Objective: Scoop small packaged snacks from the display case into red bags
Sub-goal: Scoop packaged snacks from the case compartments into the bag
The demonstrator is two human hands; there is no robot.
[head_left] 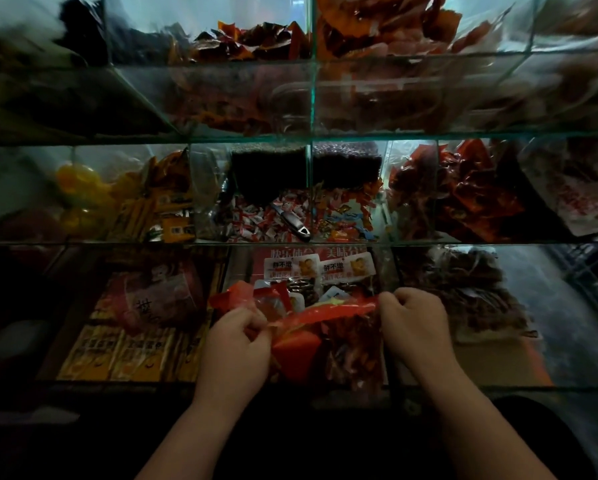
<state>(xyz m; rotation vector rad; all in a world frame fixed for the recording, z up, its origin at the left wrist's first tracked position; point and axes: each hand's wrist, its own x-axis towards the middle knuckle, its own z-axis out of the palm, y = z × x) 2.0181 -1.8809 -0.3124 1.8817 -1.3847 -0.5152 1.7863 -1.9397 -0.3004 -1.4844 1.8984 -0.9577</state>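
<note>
Below, both hands [237,344] [413,325], crinkly red bag [301,341]

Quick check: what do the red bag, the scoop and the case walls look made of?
Red bag: thin glossy plastic film, crinkled, partly see-through. Scoop: probably metal, silvery sheen on handle. Case walls: likely glass, clear with green edges.

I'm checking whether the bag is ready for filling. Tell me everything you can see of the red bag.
The red bag is thin, glossy plastic, crumpled and creased. Its upper edge stretches as a band between both hands: the left hand pinches one end, the right hand the other. It is held over the front middle compartment of the display case. Its contents are too dim to tell.
</note>
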